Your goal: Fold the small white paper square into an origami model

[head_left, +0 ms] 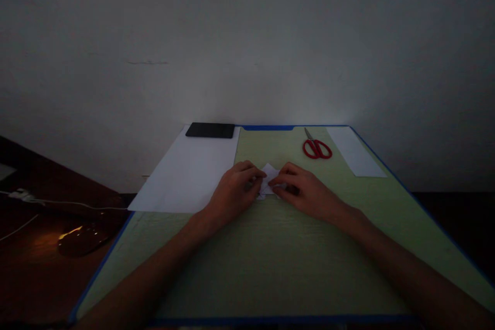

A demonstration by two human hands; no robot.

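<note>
A small piece of folded white paper (269, 170) lies at the middle of the table, its pointed top facing the wall. My left hand (240, 185) pinches it from the left, thumb and fingers drawn together at its edge. From the right, my right hand (299, 188) grips it with curled fingers. Both hands rest low over the tabletop and hide parts of the paper's sides. A loose-looking corner shows below the left fingertips.
Red-handled scissors (317, 149) lie at the back right, beside a white paper strip (356, 152). On the left, a large white sheet (193, 170) overhangs the table edge, with a black flat phone-like object (211, 130) on it. The blue-edged table (270, 268) meets the wall. A white cable (77, 202) runs at far left.
</note>
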